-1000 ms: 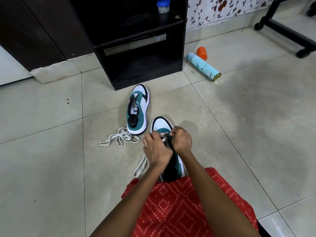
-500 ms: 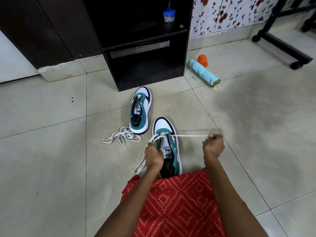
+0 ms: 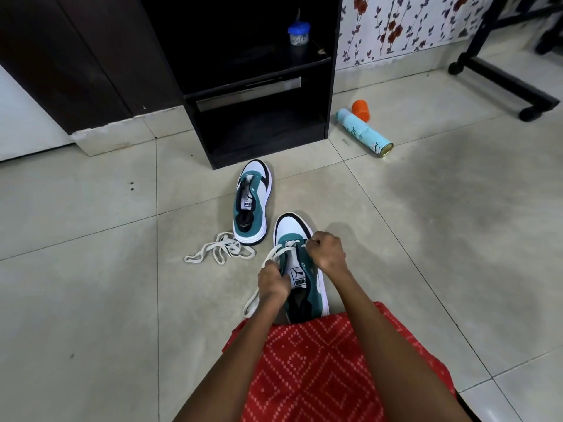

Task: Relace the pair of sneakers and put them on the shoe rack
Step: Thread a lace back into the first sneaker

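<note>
On the tiled floor at the person's knees, the near sneaker (image 3: 300,275) lay toe-forward, its white lace (image 3: 275,253) partly threaded. The left hand (image 3: 272,281) gripped that lace beside the tongue, and the right hand (image 3: 327,251) pinched it with curled fingers at the eyelets. Beyond stood the second sneaker (image 3: 251,202), a loose lace (image 3: 219,249) and the black shoe rack (image 3: 265,144).

Floor (image 3: 91,300): pale square tiles, grey grout lines.

- Near sneaker (image 3: 292,229) stands upright at centre, toe toward 12 o'clock. The tail of its threaded lace (image 3: 250,304) lies on the tile at its 8 o'clock.
- Far sneaker (image 3: 253,202) stands upright at 11 o'clock of the near one, close but apart.
- Loose lace (image 3: 217,249) is heaped at the far sneaker's 7 o'clock, just beside the heel.
- Black shoe rack (image 3: 268,150) stands at 12 o'clock, with a small blue-lidded jar (image 3: 298,33) on its upper shelf.
- Spray can (image 3: 364,134) lies on its side at 1 o'clock, orange cap (image 3: 361,109) just beside it.
- Wheeled black frame (image 3: 505,83) stands at 2 o'clock.
</note>
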